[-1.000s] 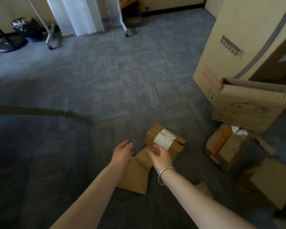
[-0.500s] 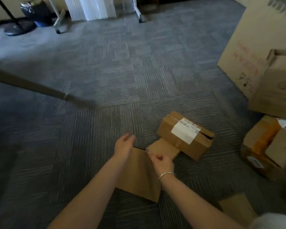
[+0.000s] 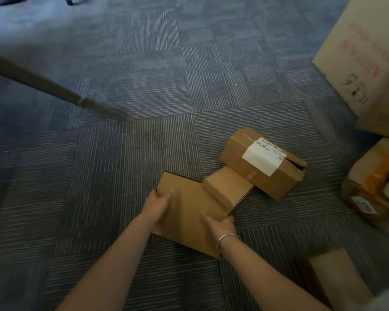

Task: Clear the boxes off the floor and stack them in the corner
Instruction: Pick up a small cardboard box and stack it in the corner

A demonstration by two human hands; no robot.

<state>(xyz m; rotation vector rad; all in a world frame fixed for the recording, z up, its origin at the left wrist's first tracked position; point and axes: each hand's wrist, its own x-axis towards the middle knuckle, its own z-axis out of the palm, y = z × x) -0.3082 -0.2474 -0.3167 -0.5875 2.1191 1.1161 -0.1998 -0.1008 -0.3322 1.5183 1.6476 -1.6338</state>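
Observation:
A flat brown cardboard box (image 3: 189, 209) lies on the grey carpet in front of me. My left hand (image 3: 158, 204) grips its left edge, thumb on top. My right hand (image 3: 218, 223), a silver bangle on the wrist, holds its right edge with fingers curled over the side. A small brown box (image 3: 229, 187) touches the flat one's far right corner. Behind that lies a longer box with a white label (image 3: 263, 162), its right end flap partly open.
A big tall carton (image 3: 364, 52) stands at the right. Below it sits a box with orange tape (image 3: 377, 182). Another carton (image 3: 332, 277) lies near my right elbow. A brown pole (image 3: 32, 79) slants onto the carpet at the left.
Both hands have come down onto the flat box and taken hold of its two side edges. The view has dropped closer to the floor.

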